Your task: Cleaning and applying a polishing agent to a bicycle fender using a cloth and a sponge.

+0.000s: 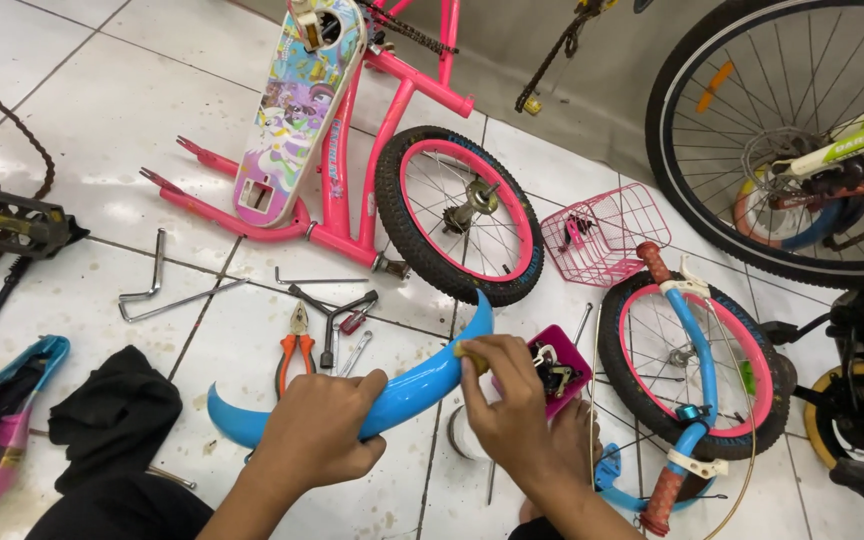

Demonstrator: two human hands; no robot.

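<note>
My left hand (pixel 317 430) grips a curved blue bicycle fender (pixel 414 382) near its middle, holding it just above the tiled floor. My right hand (pixel 504 400) pinches a small yellowish piece (pixel 470 352) against the fender's upper part. Right beside that hand sits a pink box (pixel 564 358) holding small dark metal parts. My bare foot (pixel 577 430) shows below the right hand.
A pink child's bike frame (pixel 352 150) lies upturned ahead, with a small pink-rimmed wheel (pixel 460 215) and a pink basket (pixel 607 232). Orange-handled pliers (pixel 296 352), wrenches and hex keys (pixel 157 290) lie on the tiles. A second wheel with blue handlebars (pixel 697 370) lies at right; a black cloth (pixel 117 415) at left.
</note>
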